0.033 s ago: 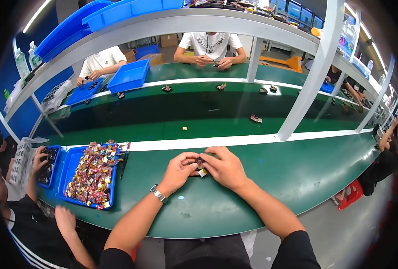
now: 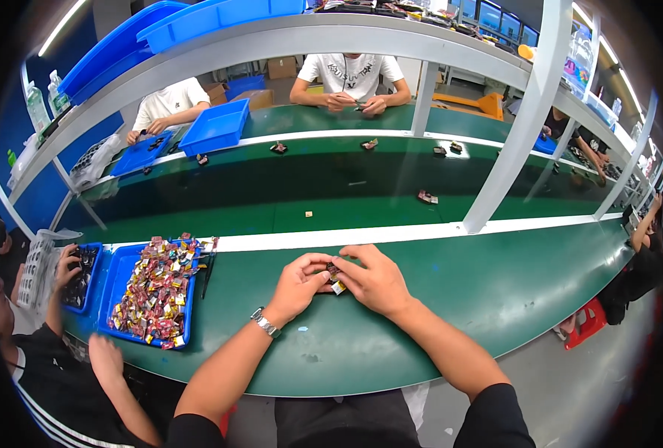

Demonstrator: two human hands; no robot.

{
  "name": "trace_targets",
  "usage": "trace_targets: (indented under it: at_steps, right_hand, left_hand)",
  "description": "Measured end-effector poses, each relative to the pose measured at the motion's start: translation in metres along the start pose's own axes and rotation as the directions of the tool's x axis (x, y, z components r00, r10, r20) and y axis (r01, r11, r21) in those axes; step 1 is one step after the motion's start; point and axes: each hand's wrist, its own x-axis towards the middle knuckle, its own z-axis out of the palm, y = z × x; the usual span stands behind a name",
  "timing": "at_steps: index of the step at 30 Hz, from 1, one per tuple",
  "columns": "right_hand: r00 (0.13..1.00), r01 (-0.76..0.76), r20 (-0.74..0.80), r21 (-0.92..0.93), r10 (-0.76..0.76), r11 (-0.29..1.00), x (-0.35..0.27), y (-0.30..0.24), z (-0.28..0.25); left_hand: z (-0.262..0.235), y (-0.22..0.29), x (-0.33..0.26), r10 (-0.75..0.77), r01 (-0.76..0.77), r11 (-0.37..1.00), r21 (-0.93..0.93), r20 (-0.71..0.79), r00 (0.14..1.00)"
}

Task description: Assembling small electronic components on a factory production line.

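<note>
A small electronic part (image 2: 338,287) with a dark body, reddish and yellow bits and a white label is held between my hands just over the green bench (image 2: 421,313). My left hand (image 2: 295,290) pinches its left side with thumb and bent fingers. From the other side, my right hand (image 2: 376,282) grips it with thumb and fingertips, the index finger arched above. My fingers cover much of the part. Left of my left hand, a blue tray (image 2: 189,328) holds a heap of similar small red, yellow and white pieces (image 2: 152,295).
Beside the tray lie thin black tools (image 2: 209,275). A co-worker's hand (image 2: 65,267) at far left reaches over another blue tray (image 2: 92,299) of black parts. Beyond the white rail (image 2: 346,237), a green conveyor (image 2: 286,183) carries scattered parts. A metal post (image 2: 522,127) rises at right.
My hands and the part between them look practically unmoved. At the lower left, the co-worker's nearer hand has shifted slightly upward.
</note>
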Motion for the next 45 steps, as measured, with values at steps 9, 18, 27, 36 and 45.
trace_targets:
  at_steps: [9, 18, 27, 36, 45]
  right_hand:
    - [0.978, -0.153, 0.176, 0.264, 0.109, 0.952, -0.007, 0.009, 0.001]
    - [0.935, -0.322, 0.259, 0.340, 0.241, 0.884, -0.012, 0.013, 0.006]
    - [0.911, -0.326, 0.366, 0.363, 0.188, 0.873, -0.013, 0.016, -0.001]
    - [0.889, -0.314, 0.440, 0.382, 0.128, 0.869, -0.010, 0.015, -0.012]
    - [0.881, -0.315, 0.463, 0.419, 0.098, 0.851, -0.013, 0.012, -0.007]
  left_hand:
    - [-0.005, -0.009, -0.002, 0.019, -0.018, 0.996, 0.088, -0.005, 1.000]
    - [-0.010, -0.007, -0.004, 0.012, -0.030, 0.985, 0.171, 0.104, 0.994]
    - [-0.003, 0.001, -0.006, 0.074, -0.103, 0.949, 0.299, 0.106, 0.992]
    - [0.000, 0.008, -0.007, 0.335, -0.326, 0.716, 0.617, 0.106, 0.936]
    - [-0.010, 0.004, -0.009, -0.010, -0.050, 0.848, 0.528, 0.109, 0.994]
